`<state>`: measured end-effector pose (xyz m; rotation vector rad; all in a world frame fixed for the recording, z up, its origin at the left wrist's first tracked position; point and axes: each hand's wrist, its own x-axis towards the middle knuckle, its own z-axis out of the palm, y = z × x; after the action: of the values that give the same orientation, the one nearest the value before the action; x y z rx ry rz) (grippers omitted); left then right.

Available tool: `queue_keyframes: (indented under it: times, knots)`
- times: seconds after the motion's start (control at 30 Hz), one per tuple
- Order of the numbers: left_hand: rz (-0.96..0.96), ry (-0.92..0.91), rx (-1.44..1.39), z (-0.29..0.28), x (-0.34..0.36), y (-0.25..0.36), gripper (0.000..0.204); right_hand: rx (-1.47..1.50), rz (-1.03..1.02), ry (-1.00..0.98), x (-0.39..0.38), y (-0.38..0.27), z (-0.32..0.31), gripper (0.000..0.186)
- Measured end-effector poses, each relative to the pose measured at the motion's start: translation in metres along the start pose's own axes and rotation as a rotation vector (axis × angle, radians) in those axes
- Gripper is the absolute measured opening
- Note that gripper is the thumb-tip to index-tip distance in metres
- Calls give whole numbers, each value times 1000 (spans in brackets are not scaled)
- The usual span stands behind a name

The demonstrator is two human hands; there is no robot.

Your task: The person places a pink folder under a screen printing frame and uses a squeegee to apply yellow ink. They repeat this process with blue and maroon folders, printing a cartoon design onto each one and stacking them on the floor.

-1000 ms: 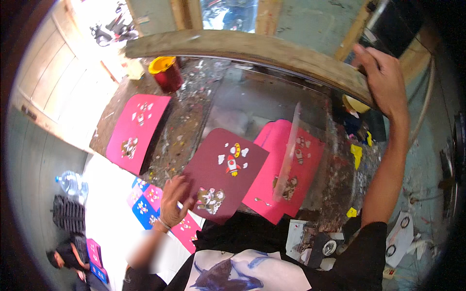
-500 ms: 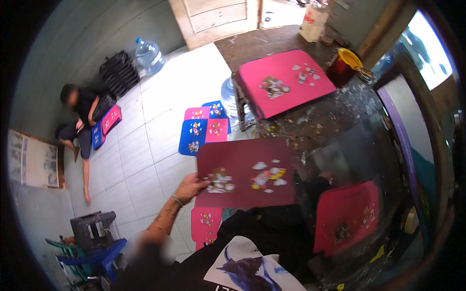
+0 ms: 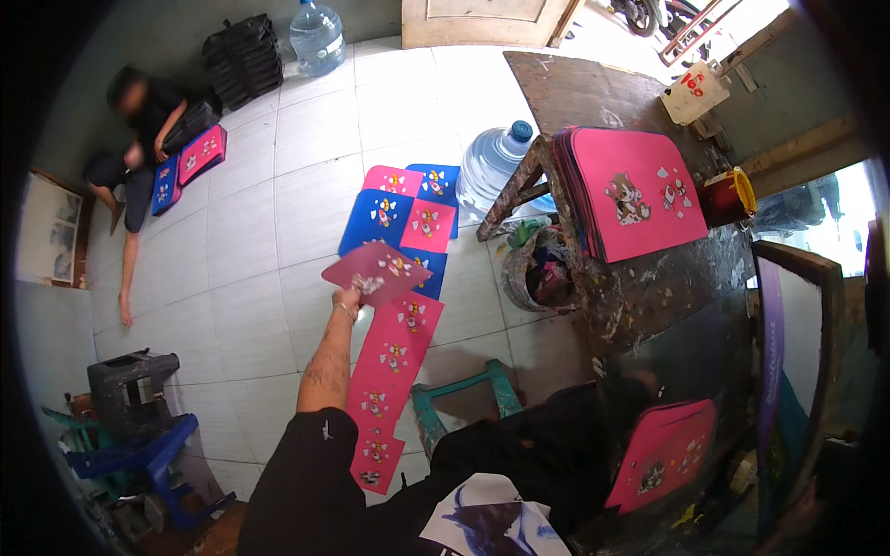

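1. The fingers point(image 3: 348, 294) of the left hand point(image 3: 345, 303) are closed on the near edge of a dull maroon sheet point(image 3: 377, 271) printed with small pictures; the left arm is stretched out ahead.
2. The right hand is out of sight, so I cannot tell how its fingers stand.
3. The maroon sheet is over the laid-out sheets point(image 3: 393, 356), overlapping blue and pink ones in the view; whether it touches them, I cannot tell.
4. Those printed sheets lie in a patchwork and a long pink strip on the white tiled floor point(image 3: 236, 310).
5. To the right, a thick stack point(image 3: 640, 208) with a pink sheet on top sits on a paint-stained table point(image 3: 584, 93), beside a red can point(image 3: 726, 199) with a yellow rim.
6. Nearer the body, more pink sheets point(image 3: 660, 463) lie at the right, close to an upright wooden-edged frame point(image 3: 805, 306).
7. A large water bottle point(image 3: 489, 167) and a bucket point(image 3: 536, 278) stand on the floor by the table; a green stool point(image 3: 466, 394) is just beside the pink strip.
8. At the far left, another person point(image 3: 153, 125) sits on the floor beside pink and blue sheets point(image 3: 197, 157).
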<state>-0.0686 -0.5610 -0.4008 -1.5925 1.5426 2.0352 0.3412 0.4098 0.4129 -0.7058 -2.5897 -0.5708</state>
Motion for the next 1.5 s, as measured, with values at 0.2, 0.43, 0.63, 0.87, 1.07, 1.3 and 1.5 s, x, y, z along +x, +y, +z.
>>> queue_keyframes:
  times: [0.2, 0.43, 0.63, 0.87, 1.07, 1.3, 1.5]
  knots:
    - [71, 74, -149, 22, 47, 72, 41, 319, 436, 101, -79, -109, 25, 36]
    - [-236, 96, -102, -66, 141, -24, 58, 390, 498, 116, -69, -226, 1, 38]
    - [-262, 369, 529, -111, 109, -119, 94, 76, 321, 85, -72, -152, 17, 39]
    - [787, -121, 440, 51, -156, -53, 23, 24, 156, -19, -120, -43, 16, 46]
    - [1405, -1062, 445, 163, -431, 24, 16, 296, 147, 188, -32, -234, 19, 46]
    - [2001, -1771, 961, 274, -565, -48, 53, 266, 225, 145, -12, -226, -11, 61]
    - [2091, -1993, 1284, 312, -589, -61, 88, 305, 218, 165, -2, -224, -7, 55]
